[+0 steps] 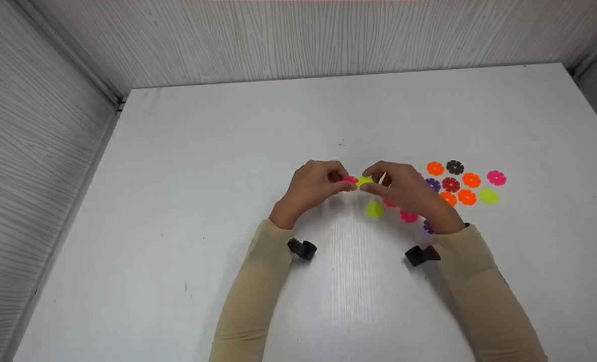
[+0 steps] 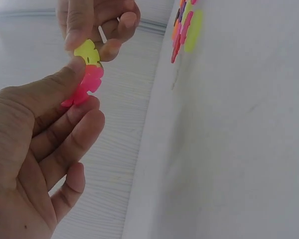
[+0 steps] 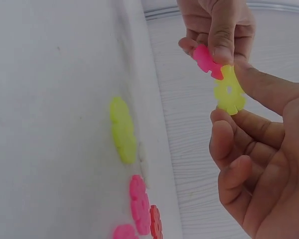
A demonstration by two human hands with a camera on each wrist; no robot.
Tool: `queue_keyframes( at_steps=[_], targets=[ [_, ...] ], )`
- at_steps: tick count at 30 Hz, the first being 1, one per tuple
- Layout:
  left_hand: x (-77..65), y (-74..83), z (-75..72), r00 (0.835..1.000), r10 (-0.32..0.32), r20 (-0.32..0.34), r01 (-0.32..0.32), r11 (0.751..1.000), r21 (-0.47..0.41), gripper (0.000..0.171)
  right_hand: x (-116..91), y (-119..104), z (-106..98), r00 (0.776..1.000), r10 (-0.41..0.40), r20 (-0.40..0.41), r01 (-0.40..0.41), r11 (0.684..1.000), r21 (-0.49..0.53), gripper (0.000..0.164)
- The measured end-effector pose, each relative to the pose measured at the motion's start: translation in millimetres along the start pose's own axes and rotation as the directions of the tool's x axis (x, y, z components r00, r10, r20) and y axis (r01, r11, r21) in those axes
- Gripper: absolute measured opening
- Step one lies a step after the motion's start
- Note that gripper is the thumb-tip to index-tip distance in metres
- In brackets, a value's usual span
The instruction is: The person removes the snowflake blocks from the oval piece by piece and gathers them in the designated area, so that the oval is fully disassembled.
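Observation:
Above the white table, my left hand (image 1: pixel 311 185) pinches a pink flower-shaped notched disc (image 2: pixel 91 78) between thumb and fingers. Facing it, my right hand (image 1: pixel 408 187) pinches a yellow notched disc (image 3: pixel 229 92) of the same kind, with a small hole in its middle. The two discs meet edge to edge between the hands. In both wrist views their rims touch or overlap; how deep the notches sit in each other I cannot tell. Below the right hand a loose yellow disc (image 1: pixel 375 209) lies on the table.
Several more discs lie around and behind my right hand and forearm, among them an orange disc (image 1: pixel 471 180), a dark brown disc (image 1: pixel 455 167), a pink disc (image 1: pixel 496 178) and a yellow disc (image 1: pixel 489 196). Some are partly covered. Wood-grain panels (image 1: pixel 298 40) wall the table's back and sides.

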State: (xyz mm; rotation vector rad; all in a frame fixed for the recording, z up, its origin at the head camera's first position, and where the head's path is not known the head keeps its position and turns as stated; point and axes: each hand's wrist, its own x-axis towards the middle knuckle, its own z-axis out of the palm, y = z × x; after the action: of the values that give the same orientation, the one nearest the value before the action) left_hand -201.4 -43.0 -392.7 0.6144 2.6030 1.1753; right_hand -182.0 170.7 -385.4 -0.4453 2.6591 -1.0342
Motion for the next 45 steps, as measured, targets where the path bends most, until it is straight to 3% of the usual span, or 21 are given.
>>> queue_keyframes(
  at_steps=[8, 18, 26, 35, 39, 45],
  targets=[
    [1.7, -2.6, 1.8, 0.997, 0.074, 0.0, -0.074, 0.995, -0.06, 0.016, -1, 1, -1, 1.0, -0.006, -0.023, 0.007, 0.999, 0.038, 0.038],
    [0.7, -4.3, -0.4, 0.996, 0.09, -0.016, -0.091, 0.994, -0.064, 0.015, -1, 1, -3, 1.0, -0.006, -0.025, 0.007, 0.999, 0.042, 0.036],
    [1.1, -3.9, -0.3, 0.999, 0.029, -0.02, -0.031, 0.993, -0.113, 0.018, -3, 5, -9, 0.999, 0.011, -0.034, -0.01, 0.999, 0.036, 0.039],
    [1.2, -4.1, -1.2, 0.998, -0.001, 0.056, 0.008, 0.992, -0.124, 0.031, -8, 8, -17, 0.998, -0.016, -0.066, 0.021, 0.998, 0.067, 0.041],
    [1.4, -6.3, -2.0, 0.998, 0.008, 0.065, 0.002, 0.988, -0.153, 0.034, -10, 10, -24, 0.997, 0.008, -0.073, -0.001, 0.996, 0.085, 0.042],
    [1.0, -7.4, -1.2, 0.993, -0.012, 0.118, 0.033, 0.982, -0.185, 0.037, -21, 18, -43, 0.985, 0.06, -0.165, -0.045, 0.995, 0.092, 0.044]
  ],
)
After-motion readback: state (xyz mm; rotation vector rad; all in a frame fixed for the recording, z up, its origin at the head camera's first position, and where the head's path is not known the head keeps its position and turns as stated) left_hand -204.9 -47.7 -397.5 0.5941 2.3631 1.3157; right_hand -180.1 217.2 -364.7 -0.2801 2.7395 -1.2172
